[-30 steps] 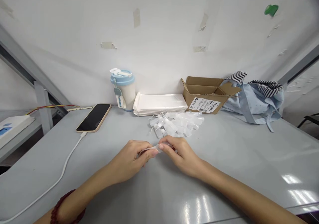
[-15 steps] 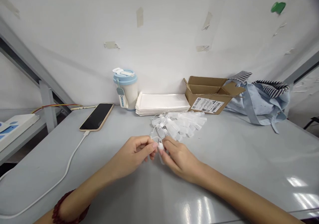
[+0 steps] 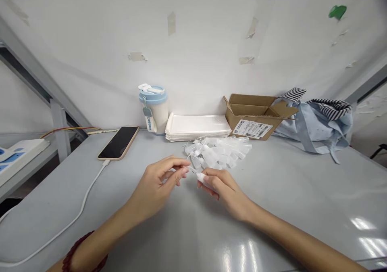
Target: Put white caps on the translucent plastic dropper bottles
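Observation:
My right hand [image 3: 225, 187] is closed around a small white squeeze bottle [image 3: 200, 177], which lies tilted with its nozzle end toward the left. A thin dark needle tip [image 3: 194, 172] sticks out of that nozzle. Thumb and fingers of my left hand [image 3: 165, 177] are pinched on a thin translucent strap [image 3: 191, 168] beside the needle; what sits between the fingertips is mostly hidden. Just behind both hands lies a heap of similar translucent bottles [image 3: 216, 151], several with thin looped straps.
Behind the heap stand a stack of white envelopes [image 3: 198, 124], a blue-lidded cup [image 3: 157, 112], an open cardboard box [image 3: 254, 118] and a light blue bag [image 3: 317, 126]. A phone [image 3: 118, 143] with a white charging cable [image 3: 84, 199] lies at left on the grey table [image 3: 287, 191].
The bottle has swung from near upright to tilted, its nozzle pointing left. My right hand has moved slightly right, turning with it, and my left hand slightly left, widening the gap.

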The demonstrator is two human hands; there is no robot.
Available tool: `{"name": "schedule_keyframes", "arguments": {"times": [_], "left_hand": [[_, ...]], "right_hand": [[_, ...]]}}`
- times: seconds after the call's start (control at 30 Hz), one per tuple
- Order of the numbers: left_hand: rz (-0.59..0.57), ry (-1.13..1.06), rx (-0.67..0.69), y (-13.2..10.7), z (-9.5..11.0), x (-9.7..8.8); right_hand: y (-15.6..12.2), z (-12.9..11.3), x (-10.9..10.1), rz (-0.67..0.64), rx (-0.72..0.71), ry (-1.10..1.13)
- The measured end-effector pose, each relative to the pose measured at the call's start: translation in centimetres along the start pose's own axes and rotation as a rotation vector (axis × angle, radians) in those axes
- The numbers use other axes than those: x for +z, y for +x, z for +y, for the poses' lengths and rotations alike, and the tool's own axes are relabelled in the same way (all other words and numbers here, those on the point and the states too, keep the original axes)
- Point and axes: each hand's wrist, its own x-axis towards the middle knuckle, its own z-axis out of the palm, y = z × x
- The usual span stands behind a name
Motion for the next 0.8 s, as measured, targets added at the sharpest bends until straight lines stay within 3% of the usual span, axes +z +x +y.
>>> {"name": "schedule_keyframes", "arguments": {"times": [0.2, 0.47, 0.67, 0.8], "left_hand": [[0.047, -0.002, 0.089, -0.2, 0.8, 0.1], [0.131, 0.309, 0.499, -0.8, -0.1, 0.6], [-0.014, 0.302, 0.444, -0.9, 0.0, 0.8], [-0.065, 0.269, 0.486, -1.0, 0.1, 0.8]], "right_hand": [[-0.2, -0.8, -1.0, 0.016, -0.062, -0.092], [-1.0, -0.7, -1.9, -0.091, 0.017, -0.103], [-1.1, -0.3, -2.1, -0.091, -0.048, -0.180], [-1.5, -0.8, -1.8, -0.056, -0.127, -0.235]]}}
